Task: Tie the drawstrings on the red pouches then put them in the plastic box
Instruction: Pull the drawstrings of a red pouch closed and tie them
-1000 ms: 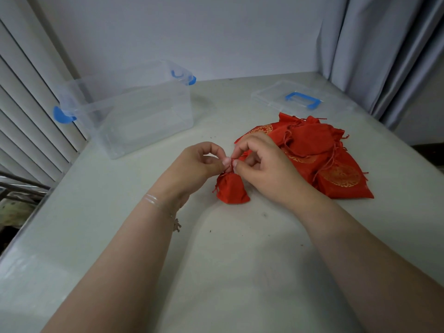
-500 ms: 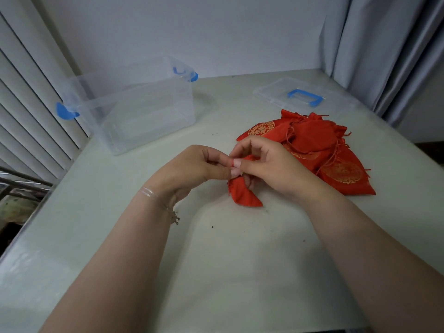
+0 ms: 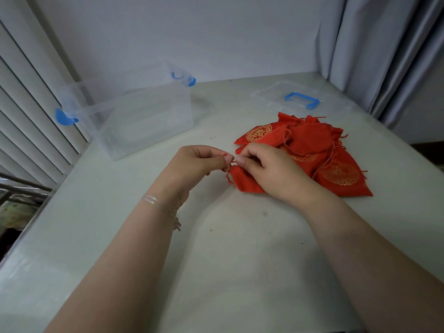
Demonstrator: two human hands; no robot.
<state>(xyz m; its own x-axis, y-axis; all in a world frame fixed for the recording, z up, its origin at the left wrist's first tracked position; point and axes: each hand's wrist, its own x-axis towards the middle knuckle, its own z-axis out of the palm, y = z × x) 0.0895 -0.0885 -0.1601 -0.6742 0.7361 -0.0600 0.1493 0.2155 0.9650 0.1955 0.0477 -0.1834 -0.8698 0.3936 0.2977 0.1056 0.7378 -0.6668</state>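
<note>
Closest to you, your left hand [image 3: 199, 162] and right hand [image 3: 269, 169] meet fingertip to fingertip over the small red pouch [image 3: 242, 180], which lies on the table [image 3: 228, 260] just under your right palm. Each hand has thumb and forefinger closed in a pinch on the thin drawstring [image 3: 228, 162] at the pouch's gathered neck; the remaining fingers curl loosely. The pouch looks light, soft and limp, so it will probably drag along when you pull; hold the cords close to the neck. Just behind your right hand sits the pile of red pouches [image 3: 310, 145], cords tangled. Farther left stands the open plastic box [image 3: 144, 116]; its lid [image 3: 290, 97] lies far right.
</note>
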